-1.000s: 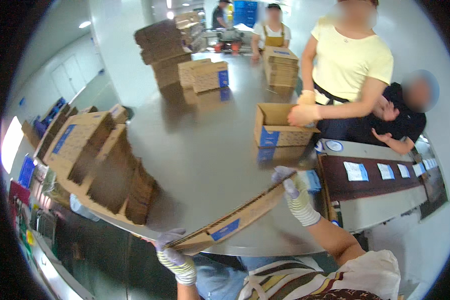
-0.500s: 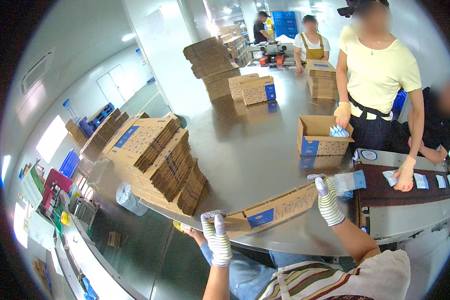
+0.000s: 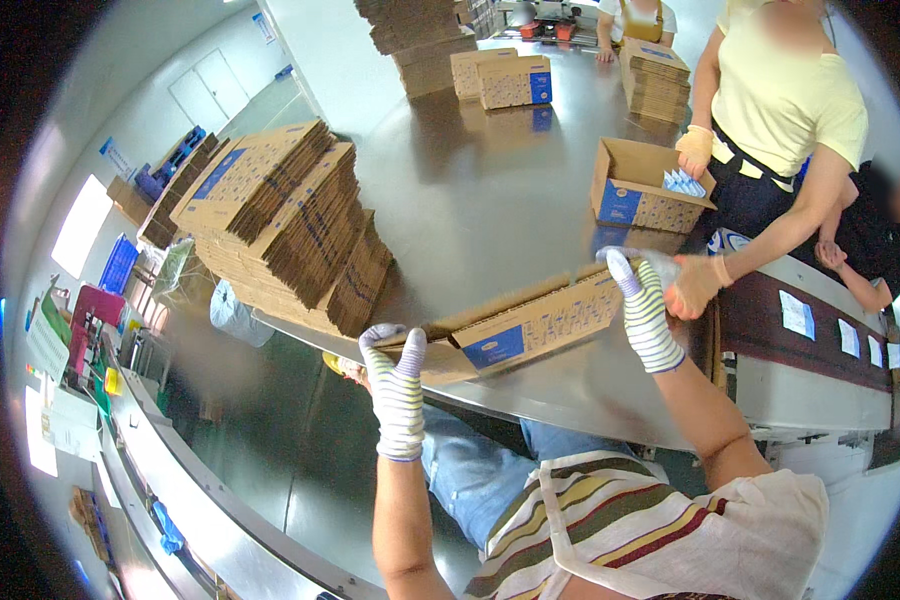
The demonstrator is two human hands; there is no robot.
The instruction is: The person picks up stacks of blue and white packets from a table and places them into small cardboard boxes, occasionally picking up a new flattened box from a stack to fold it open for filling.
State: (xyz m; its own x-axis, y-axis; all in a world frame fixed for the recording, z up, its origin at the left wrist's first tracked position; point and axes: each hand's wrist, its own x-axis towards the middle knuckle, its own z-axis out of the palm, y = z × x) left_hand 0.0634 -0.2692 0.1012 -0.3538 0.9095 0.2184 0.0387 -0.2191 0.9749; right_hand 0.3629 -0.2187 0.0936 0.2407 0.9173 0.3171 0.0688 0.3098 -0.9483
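Note:
A long, part-flattened cardboard box (image 3: pixel 548 332) with a blue panel is stretched between my hands above the metal table's near edge. At its left end my left hand (image 3: pixel 398 390), in a striped knit glove, grips the cardboard between thumb and fingers. My right hand (image 3: pixel 650 312), gloved alike, holds the other end. The box's upper side shows a narrow gap along its length. Just right of my right hand is a co-worker's orange-gloved hand (image 3: pixel 698 285); what it holds is blurred.
A tall stack of flattened boxes (image 3: pixel 280 225) stands left on the table (image 3: pixel 450 200). An open box (image 3: pixel 635 205) holding blue-white packets sits at right. Beside it, a conveyor (image 3: pixel 770 325) carries several packets. Two closed-looking boxes (image 3: pixel 515 82) and more stacks stand farther back.
The view has tipped downward. The co-worker's orange-gloved hand has left the conveyor and come beside my right hand, where packets lay. Both my hands still hold the box.

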